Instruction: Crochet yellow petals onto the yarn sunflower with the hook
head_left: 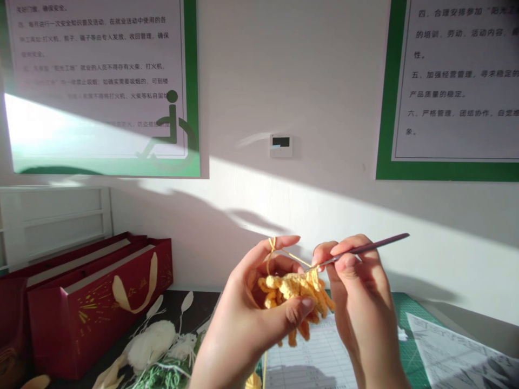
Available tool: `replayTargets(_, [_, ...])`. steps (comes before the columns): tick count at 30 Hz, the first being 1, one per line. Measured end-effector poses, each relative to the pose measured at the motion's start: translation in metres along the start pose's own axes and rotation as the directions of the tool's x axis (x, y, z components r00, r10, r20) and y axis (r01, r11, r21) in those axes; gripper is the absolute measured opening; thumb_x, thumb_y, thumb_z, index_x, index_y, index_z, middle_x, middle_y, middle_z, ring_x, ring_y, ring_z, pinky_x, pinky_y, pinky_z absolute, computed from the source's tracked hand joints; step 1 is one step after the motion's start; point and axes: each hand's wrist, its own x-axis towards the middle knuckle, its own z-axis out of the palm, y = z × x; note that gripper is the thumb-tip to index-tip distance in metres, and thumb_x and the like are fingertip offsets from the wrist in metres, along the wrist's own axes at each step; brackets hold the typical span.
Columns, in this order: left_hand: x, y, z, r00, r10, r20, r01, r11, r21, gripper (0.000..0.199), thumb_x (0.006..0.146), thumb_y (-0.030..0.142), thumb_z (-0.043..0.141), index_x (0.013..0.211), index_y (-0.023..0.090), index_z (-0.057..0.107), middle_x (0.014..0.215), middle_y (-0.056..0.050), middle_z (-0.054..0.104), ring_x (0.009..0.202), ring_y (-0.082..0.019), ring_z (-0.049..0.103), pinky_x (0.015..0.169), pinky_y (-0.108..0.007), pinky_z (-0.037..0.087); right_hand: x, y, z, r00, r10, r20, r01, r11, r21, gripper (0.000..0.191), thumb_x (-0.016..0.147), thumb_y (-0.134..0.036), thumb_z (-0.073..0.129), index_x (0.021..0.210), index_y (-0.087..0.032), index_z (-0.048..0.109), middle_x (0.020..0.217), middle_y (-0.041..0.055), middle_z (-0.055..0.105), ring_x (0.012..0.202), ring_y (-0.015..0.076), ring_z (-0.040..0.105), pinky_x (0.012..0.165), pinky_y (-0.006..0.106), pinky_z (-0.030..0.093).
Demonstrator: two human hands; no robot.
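Observation:
A yellow crocheted piece [292, 289] with many curled petal-like strips is pinched in my left hand [259, 308], the thumb pressed over its front. Yellow yarn [290, 253] wraps around my raised left index finger and runs across to the work's top edge. My right hand [357, 281] grips a crochet hook [365, 247] with a dark red handle, held like a pen. The metal tip of the hook meets the top right edge of the piece, among the loops. A strand of yarn hangs below my left hand.
Red gift bags [101, 302] with ribbon handles stand at the left. White yarn [152, 343] and green yarn [162, 375] lie before them. Printed sheets [312, 351] and a green cutting mat [409, 324] cover the table. Behind is a wall with posters [192, 81] and a small wall panel [281, 146].

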Motion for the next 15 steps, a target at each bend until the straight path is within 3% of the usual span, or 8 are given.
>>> replayTargets(4, [0.000, 0.001, 0.001, 1.000, 0.009, -0.012, -0.009, 0.999, -0.034, 0.065, 0.069, 0.019, 0.097, 0.128, 0.023, 0.071, 0.098, -0.003, 0.073, 0.078, -0.017, 0.070, 0.069, -0.029, 0.062, 0.001, -0.002, -0.005, 0.998, -0.016, 0.057, 0.016, 1.000, 0.002, 0.008, 0.102, -0.035, 0.062, 0.098, -0.029, 0.061, 0.084, -0.0032, 0.073, 0.082, 0.0144, 0.066, 0.081, 0.029, 0.049])
replayTargets(15, [-0.001, 0.001, 0.002, 1.000, 0.005, -0.018, -0.006, 0.998, -0.070, 0.064, 0.065, 0.012, 0.097, 0.124, 0.020, 0.074, 0.093, -0.003, 0.076, 0.078, -0.017, 0.072, 0.069, -0.028, 0.063, 0.005, -0.006, -0.012, 0.973, -0.152, 0.176, 0.156, 0.988, -0.013, 0.012, 0.105, -0.018, 0.051, 0.102, -0.028, 0.058, 0.083, -0.0041, 0.074, 0.081, 0.0128, 0.067, 0.081, 0.029, 0.049])
